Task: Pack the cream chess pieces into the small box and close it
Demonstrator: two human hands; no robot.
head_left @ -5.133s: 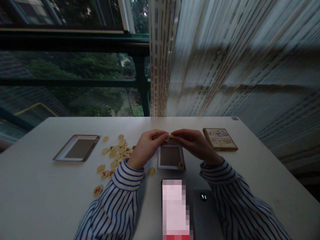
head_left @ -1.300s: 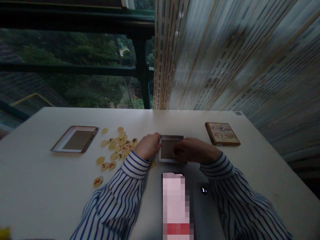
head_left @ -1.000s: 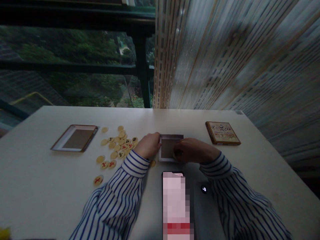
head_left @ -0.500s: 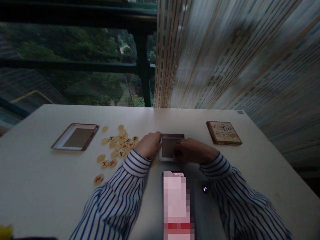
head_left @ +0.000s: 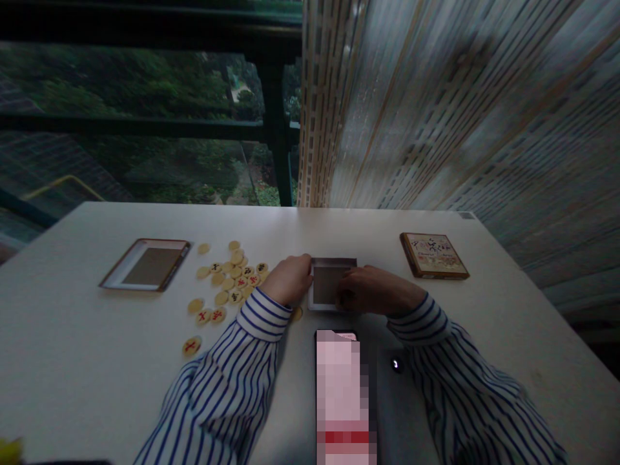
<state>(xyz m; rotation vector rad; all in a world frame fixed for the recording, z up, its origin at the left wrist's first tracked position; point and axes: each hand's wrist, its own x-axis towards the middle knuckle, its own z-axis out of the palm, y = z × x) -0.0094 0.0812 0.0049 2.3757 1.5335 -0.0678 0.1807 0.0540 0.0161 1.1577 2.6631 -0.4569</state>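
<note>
A small open cardboard box (head_left: 325, 298), with white walls and a brown-grey floor, lies on the white table in front of me. My left hand (head_left: 290, 278) grips its left side, fingers curled at the far left corner. At the right side my right hand (head_left: 368, 289) is closed over the wall, with its bent fingertips reaching inside and partly hidden. Left of the box, round Chinese chess pieces (head_left: 235, 271) are spread in a loose cluster, some showing red or black characters. One piece (head_left: 297, 314) peeks out beside my left wrist.
Another open box part (head_left: 181, 261) lies at the far left. A printed Chinese chess box (head_left: 434, 255) lies at the right. Near me are a phone (head_left: 339, 387) with a blurred screen and a small dark shiny object (head_left: 396, 365). Window and curtain stand behind the table (head_left: 97, 368).
Both hands stay in place on the small box. The view has shifted only very slightly; nothing else has visibly moved.
</note>
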